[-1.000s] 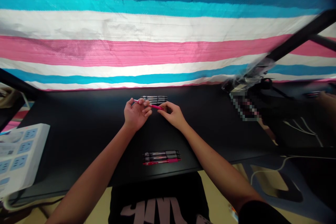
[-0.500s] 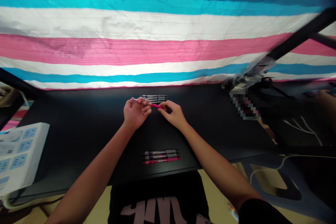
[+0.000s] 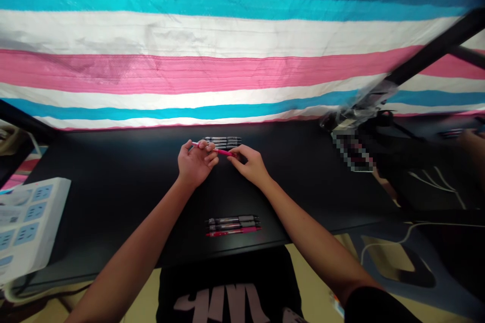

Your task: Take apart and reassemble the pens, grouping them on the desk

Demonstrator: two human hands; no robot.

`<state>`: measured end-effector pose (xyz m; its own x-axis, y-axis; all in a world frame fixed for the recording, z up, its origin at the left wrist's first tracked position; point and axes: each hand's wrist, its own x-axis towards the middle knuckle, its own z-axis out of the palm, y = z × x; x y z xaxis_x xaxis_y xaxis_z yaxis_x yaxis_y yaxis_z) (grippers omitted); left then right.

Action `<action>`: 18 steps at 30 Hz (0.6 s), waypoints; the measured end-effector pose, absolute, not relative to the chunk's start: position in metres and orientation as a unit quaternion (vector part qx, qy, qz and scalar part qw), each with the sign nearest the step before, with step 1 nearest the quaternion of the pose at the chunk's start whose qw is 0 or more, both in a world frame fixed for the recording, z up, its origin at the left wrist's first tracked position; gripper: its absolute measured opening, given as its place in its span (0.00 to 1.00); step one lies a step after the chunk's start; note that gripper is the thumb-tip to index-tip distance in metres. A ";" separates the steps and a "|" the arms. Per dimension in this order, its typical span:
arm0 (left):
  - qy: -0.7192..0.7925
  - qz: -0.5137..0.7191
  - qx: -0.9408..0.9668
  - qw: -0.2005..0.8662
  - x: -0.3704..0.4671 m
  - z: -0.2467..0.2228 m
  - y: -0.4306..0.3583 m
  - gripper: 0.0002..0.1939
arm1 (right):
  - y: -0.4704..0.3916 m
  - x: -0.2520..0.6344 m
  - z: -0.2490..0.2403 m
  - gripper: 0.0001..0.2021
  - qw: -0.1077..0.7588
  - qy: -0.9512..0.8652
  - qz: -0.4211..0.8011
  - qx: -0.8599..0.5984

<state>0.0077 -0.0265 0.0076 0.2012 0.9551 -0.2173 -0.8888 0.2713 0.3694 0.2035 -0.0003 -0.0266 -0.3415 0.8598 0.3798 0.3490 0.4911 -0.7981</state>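
Note:
A red pen (image 3: 223, 152) is held level between my two hands above the black table. My left hand (image 3: 195, 164), palm turned up, has its fingers closed around the paler end. At the other end, my right hand (image 3: 249, 162) pinches the red barrel between thumb and fingers. Just behind the hands lies a row of dark pens (image 3: 227, 140), partly covered by my fingers and the red pen. Closer to my body, two dark pens (image 3: 233, 220) and a second red pen (image 3: 234, 231) lie side by side near the table's front edge.
A white power strip (image 3: 34, 227) stands on the black table (image 3: 113, 181) at the left. A striped sheet (image 3: 212, 73) hangs behind. At right are a black bar (image 3: 428, 55) with clear plastic wrapping and another person's hand (image 3: 472, 141), blurred at the edge.

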 end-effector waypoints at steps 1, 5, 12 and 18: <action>0.204 0.597 0.083 0.771 0.008 0.007 -0.027 0.23 | 0.000 0.203 -0.026 0.08 0.413 -0.756 0.312 -0.400; 0.206 0.599 0.078 0.770 0.007 0.007 -0.027 0.23 | 0.000 0.204 -0.026 0.11 0.403 -0.747 0.336 -0.409; 0.201 0.596 0.074 0.774 0.007 0.007 -0.028 0.22 | 0.000 0.203 -0.027 0.10 0.414 -0.744 0.330 -0.407; 0.193 0.597 0.070 0.776 0.008 0.007 -0.027 0.21 | 0.000 0.202 -0.027 0.10 0.420 -0.738 0.336 -0.407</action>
<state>0.0077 -0.0273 0.0065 0.2138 0.9527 -0.2161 -0.8987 0.2785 0.3389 0.2022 -0.0001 -0.0269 -0.3169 0.8830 0.3462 0.3183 0.4429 -0.8382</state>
